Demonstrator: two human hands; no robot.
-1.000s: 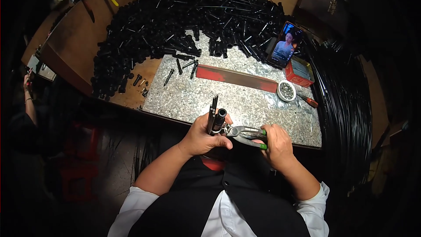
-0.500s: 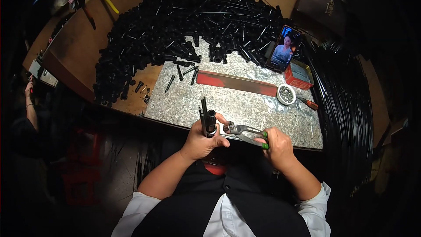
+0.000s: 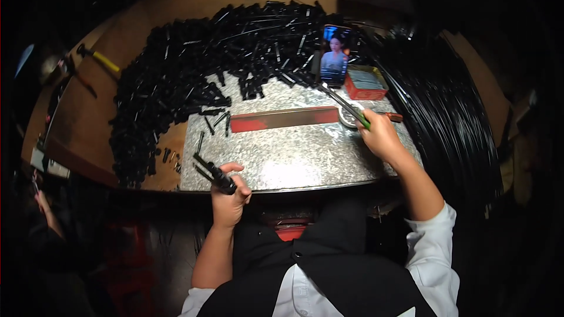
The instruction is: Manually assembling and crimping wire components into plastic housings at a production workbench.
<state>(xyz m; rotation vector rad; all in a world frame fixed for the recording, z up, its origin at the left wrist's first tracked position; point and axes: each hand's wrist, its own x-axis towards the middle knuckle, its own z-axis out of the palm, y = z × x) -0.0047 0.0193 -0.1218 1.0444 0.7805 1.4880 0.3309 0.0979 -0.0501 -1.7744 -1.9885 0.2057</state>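
In my left hand (image 3: 230, 202), near the front edge of the worktop, is a black tube-shaped part (image 3: 222, 180) with thin black rods sticking out beside it. My fingers wrap its lower end, and the index finger points out to the right. My right hand (image 3: 382, 139) reaches over the right side, closed round the pliers (image 3: 351, 107) with green grips. Their metal jaws point away from me, toward the base of a propped phone (image 3: 335, 56). Below the pliers sits a white bowl (image 3: 343, 120), partly covered by them; its small contents are hard to make out.
A long red and dark bar (image 3: 285, 119) lies across the speckled worktop (image 3: 282, 158). Behind it spreads a big heap of black parts (image 3: 194, 64). To the right are a red box (image 3: 365, 91), an orange-handled tool (image 3: 392, 117) and bundled black rods (image 3: 435, 105). Another person's hand (image 3: 42, 201) shows far left.
My hands have moved apart. The right one has carried the pliers away from the black part to above the bowl; the left one has drawn left with the part. The whole view has shifted.
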